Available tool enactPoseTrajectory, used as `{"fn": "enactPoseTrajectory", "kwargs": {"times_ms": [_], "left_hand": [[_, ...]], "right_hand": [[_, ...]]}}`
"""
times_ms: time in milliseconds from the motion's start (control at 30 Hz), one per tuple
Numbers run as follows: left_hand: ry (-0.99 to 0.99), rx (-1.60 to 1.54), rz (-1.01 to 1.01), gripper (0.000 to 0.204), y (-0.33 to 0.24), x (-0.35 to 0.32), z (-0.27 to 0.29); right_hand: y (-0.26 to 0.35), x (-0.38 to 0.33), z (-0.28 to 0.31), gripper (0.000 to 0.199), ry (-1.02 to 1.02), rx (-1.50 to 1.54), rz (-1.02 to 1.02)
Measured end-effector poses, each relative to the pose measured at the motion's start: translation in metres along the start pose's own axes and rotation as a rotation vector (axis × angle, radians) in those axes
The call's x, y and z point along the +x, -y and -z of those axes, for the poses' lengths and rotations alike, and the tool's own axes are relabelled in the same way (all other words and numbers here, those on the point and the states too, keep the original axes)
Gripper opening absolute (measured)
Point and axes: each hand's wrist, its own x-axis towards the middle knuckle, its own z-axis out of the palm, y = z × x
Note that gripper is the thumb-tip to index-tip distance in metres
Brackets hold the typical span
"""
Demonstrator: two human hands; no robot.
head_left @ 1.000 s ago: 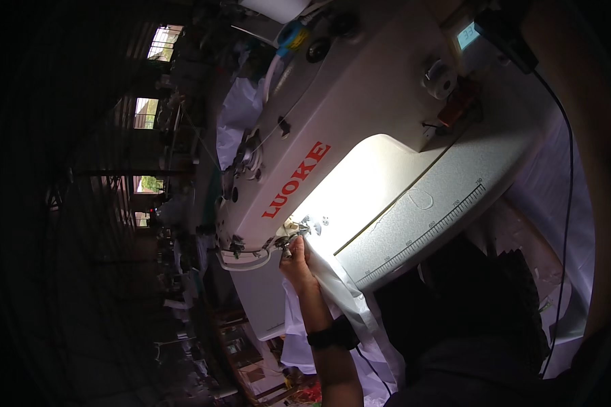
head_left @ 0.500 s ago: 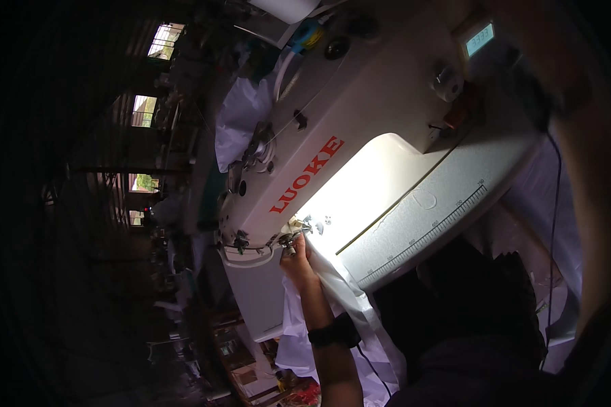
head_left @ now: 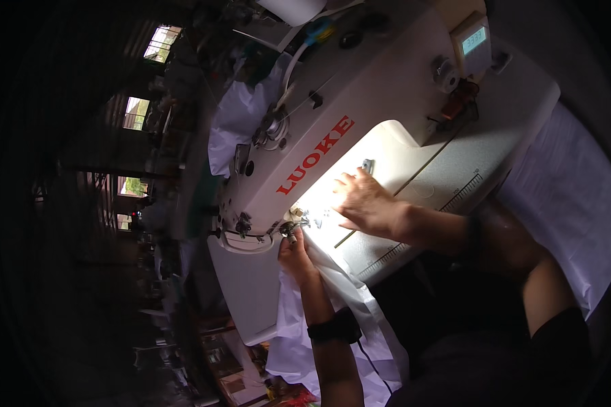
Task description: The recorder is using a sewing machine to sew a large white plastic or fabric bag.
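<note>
A white industrial sewing machine (head_left: 387, 102) with red lettering fills the middle of the view, its bed brightly lit. My left hand (head_left: 296, 252), with a black band on the wrist, is at the needle and presser foot (head_left: 293, 226), its fingers closed on the edge of a white fabric (head_left: 349, 298) that runs back from the foot toward me. My right hand (head_left: 363, 203) lies flat on the lit bed just right of the needle, fingers spread, holding nothing. Dark clothing covers my lap below it.
More white cloth (head_left: 241, 119) is heaped behind the machine head, and a white sheet (head_left: 570, 197) hangs at the right. A small display (head_left: 474, 41) sits on the machine's right end. A dark workshop with bright windows (head_left: 159, 34) lies to the left.
My right hand has come into view and settled on the machine bed beside the needle. My left hand stays at the presser foot. The view has shifted slightly.
</note>
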Motion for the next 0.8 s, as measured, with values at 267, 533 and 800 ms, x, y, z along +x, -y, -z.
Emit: {"fn": "enactPoseTrajectory", "kwargs": {"times_ms": [267,533,800], "left_hand": [[0.026,-0.112,-0.040,0.023,0.002,-0.008,0.000],[-0.053,-0.045,-0.122,0.017,0.006,-0.008,-0.003],[0.017,-0.113,-0.085,0.023,0.001,-0.011,-0.003]], "right_hand": [[0.045,0.064,-0.044,0.022,0.044,0.429,-0.218],[0.043,0.067,-0.067,0.015,-0.201,0.578,-0.155],[0.030,0.051,-0.053,0.024,0.001,0.310,-0.197]]}}
